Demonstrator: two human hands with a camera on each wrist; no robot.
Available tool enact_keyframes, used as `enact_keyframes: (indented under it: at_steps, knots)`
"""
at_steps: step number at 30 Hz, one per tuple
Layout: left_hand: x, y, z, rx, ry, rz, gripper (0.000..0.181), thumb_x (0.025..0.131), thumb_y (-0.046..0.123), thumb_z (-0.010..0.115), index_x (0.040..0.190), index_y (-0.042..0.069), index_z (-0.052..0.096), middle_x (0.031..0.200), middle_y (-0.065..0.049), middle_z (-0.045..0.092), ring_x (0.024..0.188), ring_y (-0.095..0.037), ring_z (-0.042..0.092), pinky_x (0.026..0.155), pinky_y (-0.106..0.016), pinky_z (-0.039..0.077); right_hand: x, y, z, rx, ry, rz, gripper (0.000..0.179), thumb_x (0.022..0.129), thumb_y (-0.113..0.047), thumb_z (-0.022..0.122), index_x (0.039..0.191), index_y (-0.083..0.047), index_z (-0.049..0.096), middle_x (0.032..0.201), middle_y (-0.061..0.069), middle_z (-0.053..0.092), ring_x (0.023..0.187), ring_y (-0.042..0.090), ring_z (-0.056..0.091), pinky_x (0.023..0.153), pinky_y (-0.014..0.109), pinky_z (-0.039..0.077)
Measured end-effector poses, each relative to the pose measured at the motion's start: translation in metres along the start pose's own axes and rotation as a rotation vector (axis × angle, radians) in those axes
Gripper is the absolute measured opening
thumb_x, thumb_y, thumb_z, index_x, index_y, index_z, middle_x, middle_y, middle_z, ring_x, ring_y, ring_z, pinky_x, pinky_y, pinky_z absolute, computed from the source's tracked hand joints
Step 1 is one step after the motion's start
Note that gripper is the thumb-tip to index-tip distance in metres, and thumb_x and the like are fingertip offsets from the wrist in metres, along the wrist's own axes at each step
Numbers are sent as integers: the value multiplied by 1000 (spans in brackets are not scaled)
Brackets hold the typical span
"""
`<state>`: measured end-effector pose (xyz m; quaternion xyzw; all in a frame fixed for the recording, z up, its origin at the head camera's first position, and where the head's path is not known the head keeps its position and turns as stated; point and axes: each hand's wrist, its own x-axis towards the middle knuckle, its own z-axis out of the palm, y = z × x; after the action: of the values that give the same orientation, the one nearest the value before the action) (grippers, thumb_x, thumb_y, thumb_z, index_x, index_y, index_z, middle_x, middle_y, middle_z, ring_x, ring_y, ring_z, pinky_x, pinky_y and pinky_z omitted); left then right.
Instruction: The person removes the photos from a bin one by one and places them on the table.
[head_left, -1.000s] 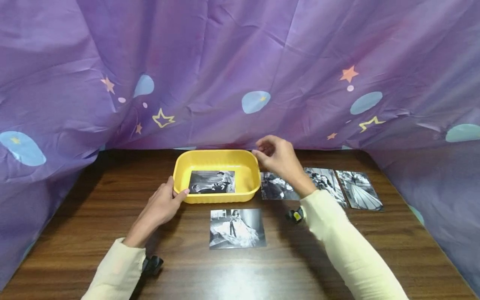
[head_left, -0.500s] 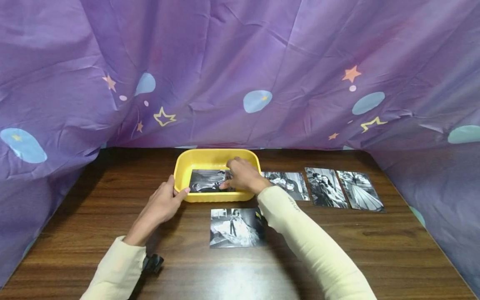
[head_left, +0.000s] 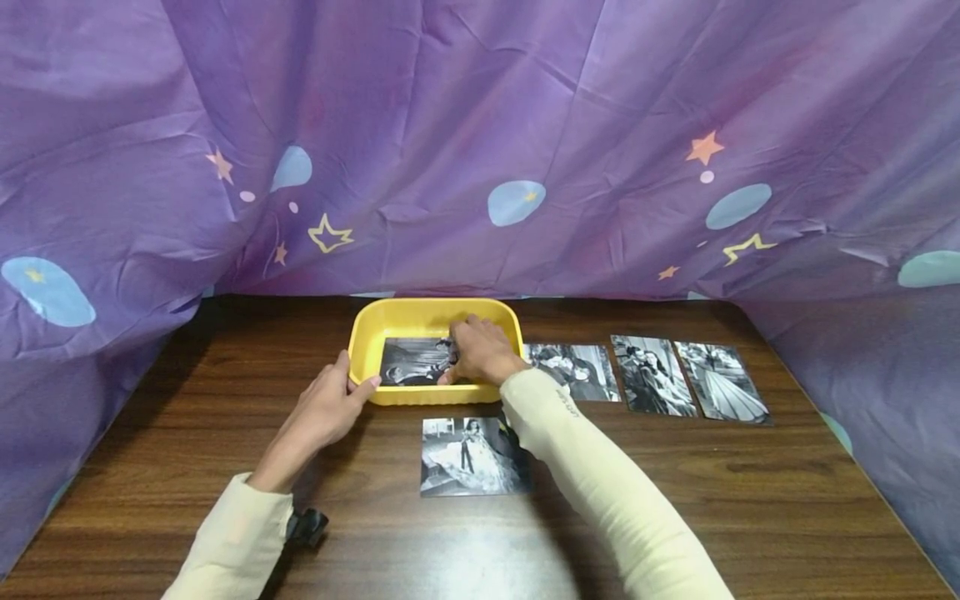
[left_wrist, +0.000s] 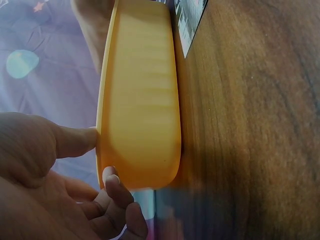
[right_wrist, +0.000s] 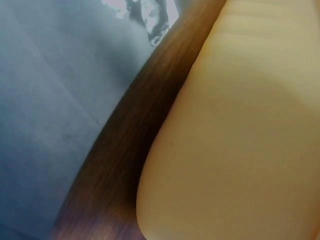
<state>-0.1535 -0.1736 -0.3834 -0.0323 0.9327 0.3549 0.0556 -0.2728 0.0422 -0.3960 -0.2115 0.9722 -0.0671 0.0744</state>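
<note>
A yellow plastic basin [head_left: 435, 397] stands on the table. My left hand [head_left: 327, 402] grips its near left corner, the thumb on the rim and the fingers curled against the outside, as the left wrist view also shows. Inside lies a black-and-white photo [head_left: 411, 361]. My right hand [head_left: 482, 348] reaches over the basin's near right rim and pinches the photo's right end, thumb toward the near edge and fingers toward the far one; the hand covers that end. In the right wrist view the basin's outer wall [right_wrist: 235, 130] fills much of the picture and hides the hand.
A black-and-white photo [head_left: 468, 458] lies in front of the basin, partly under the right sleeve. To the right lie three more: one photo [head_left: 581, 372] beside the basin, a middle photo [head_left: 652, 375] and a far-right photo [head_left: 722, 382]. A purple curtain [head_left: 420, 150] hangs behind.
My right hand has moved left and down from beside the basin's right rim into it, onto the photo's right end. The left hand has kept its grip on the corner.
</note>
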Motion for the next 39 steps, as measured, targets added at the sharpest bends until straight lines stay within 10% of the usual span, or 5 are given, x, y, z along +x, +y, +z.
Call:
enact_keyframes:
  at_steps: [25,39]
  knots:
    - [0,-2,0,6,12,18,78,105,32,52,155,-14,14,102,-17,53,104,-37,53,96,-55,41,7,9,-2,240,153,-29,38,75,-7,89,105,-1,66,105,15,70,98,33,65,90,44,51]
    - [-1,-1,1,-1,9,23,78,105,31,53,155,-14,14,101,-17,53,99,-35,54,91,-52,43,0,14,-24,296,189,-72,22,81,-8,83,99,-5,71,87,7,70,83,24,64,81,37,51]
